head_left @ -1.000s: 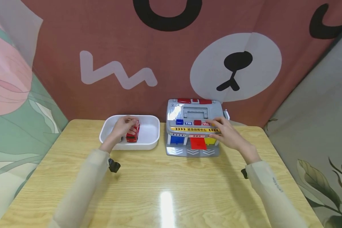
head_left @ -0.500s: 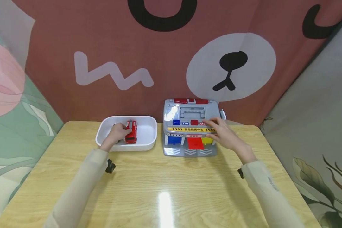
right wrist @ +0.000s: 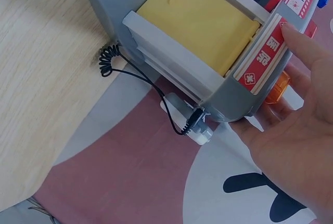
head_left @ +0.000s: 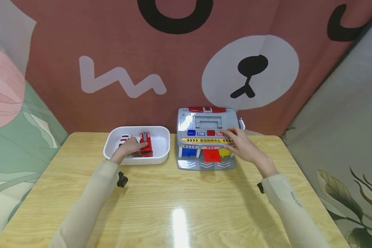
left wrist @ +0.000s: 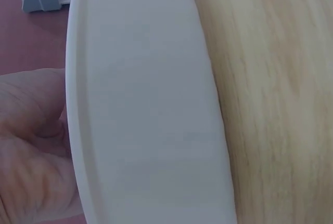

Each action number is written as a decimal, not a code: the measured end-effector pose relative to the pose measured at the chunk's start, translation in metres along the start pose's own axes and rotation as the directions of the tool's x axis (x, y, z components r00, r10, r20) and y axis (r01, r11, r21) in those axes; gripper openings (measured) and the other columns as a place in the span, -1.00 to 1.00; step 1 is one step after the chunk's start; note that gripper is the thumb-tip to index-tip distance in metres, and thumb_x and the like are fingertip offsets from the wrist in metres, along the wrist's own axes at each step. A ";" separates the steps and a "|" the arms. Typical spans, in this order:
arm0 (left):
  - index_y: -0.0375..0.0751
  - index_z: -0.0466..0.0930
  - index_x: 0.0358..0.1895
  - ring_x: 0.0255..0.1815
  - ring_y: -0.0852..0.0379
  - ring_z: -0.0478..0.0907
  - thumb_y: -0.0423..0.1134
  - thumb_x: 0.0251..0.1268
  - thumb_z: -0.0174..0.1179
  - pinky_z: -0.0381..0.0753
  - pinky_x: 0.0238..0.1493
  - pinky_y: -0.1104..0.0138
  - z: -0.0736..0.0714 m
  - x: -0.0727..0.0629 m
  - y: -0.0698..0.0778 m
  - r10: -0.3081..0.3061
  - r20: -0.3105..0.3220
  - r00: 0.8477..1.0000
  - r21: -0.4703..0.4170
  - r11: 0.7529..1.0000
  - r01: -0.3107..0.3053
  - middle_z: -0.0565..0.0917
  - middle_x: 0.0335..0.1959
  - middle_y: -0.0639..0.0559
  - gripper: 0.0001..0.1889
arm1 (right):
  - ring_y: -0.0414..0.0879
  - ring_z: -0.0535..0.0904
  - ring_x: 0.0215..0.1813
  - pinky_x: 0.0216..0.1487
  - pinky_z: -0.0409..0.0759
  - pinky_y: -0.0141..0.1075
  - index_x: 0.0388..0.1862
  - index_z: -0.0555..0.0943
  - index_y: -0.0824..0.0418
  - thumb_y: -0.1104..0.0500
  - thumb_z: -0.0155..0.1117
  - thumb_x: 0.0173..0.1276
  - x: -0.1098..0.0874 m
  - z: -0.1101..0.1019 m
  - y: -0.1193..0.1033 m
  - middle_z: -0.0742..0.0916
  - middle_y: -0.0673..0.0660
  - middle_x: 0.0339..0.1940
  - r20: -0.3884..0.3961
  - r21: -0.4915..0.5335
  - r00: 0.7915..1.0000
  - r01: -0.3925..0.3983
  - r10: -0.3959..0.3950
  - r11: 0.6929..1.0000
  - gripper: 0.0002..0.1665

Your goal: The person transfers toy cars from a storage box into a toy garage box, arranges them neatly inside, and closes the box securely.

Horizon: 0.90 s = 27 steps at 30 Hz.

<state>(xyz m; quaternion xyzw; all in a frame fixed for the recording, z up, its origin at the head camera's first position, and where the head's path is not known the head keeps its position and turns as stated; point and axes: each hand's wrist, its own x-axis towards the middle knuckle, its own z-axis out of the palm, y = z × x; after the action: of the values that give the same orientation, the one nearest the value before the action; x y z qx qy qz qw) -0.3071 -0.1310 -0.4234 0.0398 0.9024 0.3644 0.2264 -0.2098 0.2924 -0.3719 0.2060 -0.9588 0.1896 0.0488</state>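
My left hand (head_left: 131,147) reaches into the white tray (head_left: 161,128), its thumb on the side of a red toy fire truck (head_left: 146,146). A white toy car (head_left: 124,138) lies at the tray's left, partly covered by that hand. The left wrist view shows the hand (left wrist: 36,146) behind the tray wall (left wrist: 145,99); its fingertips are hidden. My right hand (head_left: 243,144) holds the roof edge of a grey toy emergency station (head_left: 186,120), thumb on the front sign (right wrist: 260,57) and fingers over the top. Its red door (head_left: 212,156) is raised; the yellow door (right wrist: 195,18) is down.
Both the tray and the station stand on a wooden table (head_left: 155,199), close to its back edge and a printed curtain (head_left: 127,41). A black coiled cord (right wrist: 109,60) hangs at the station's side, joined to a small white and clear part (right wrist: 187,120).
My left hand has moved from over the red fire truck to its left side, uncovering the white car. The truck has shifted slightly right and turned. The right hand keeps its place on the station.
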 end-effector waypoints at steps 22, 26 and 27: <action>-0.59 0.02 0.28 -0.38 0.13 0.63 -0.06 0.43 0.08 0.67 -0.32 0.34 0.006 0.004 0.005 -0.126 0.044 0.991 -0.417 0.899 0.133 0.49 -0.05 -0.26 -0.30 | 0.16 0.30 0.19 0.03 0.57 0.01 0.42 0.32 0.25 0.17 0.32 0.33 0.000 0.000 -0.001 0.34 0.30 0.24 -0.024 0.026 1.000 0.016 -0.015 1.000 -0.29; -0.56 -0.11 0.32 -0.40 0.13 0.66 -0.10 0.43 0.10 0.68 -0.32 0.28 0.008 0.002 0.005 -0.117 0.050 0.992 -0.558 0.820 0.125 0.50 -0.05 -0.25 -0.26 | 0.16 0.30 0.19 0.04 0.57 0.01 0.42 0.32 0.24 0.17 0.32 0.33 0.000 0.001 -0.001 0.34 0.30 0.25 -0.024 0.035 1.000 0.013 -0.012 0.999 -0.29; -0.56 -0.10 0.32 -0.39 0.13 0.66 -0.11 0.43 0.10 0.68 -0.30 0.27 0.009 0.002 0.005 -0.109 0.053 0.993 -0.588 0.800 0.119 0.52 -0.04 -0.26 -0.26 | 0.16 0.30 0.19 0.04 0.56 0.01 0.42 0.32 0.24 0.17 0.32 0.33 -0.001 0.002 0.000 0.34 0.30 0.25 -0.026 0.036 1.000 0.011 -0.010 0.999 -0.29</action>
<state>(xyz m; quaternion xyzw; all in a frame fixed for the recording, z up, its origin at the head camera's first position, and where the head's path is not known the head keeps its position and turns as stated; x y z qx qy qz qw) -0.3052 -0.1215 -0.4267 -0.0834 0.7436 0.6118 0.2564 -0.2091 0.2917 -0.3734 0.2094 -0.9534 0.2093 0.0586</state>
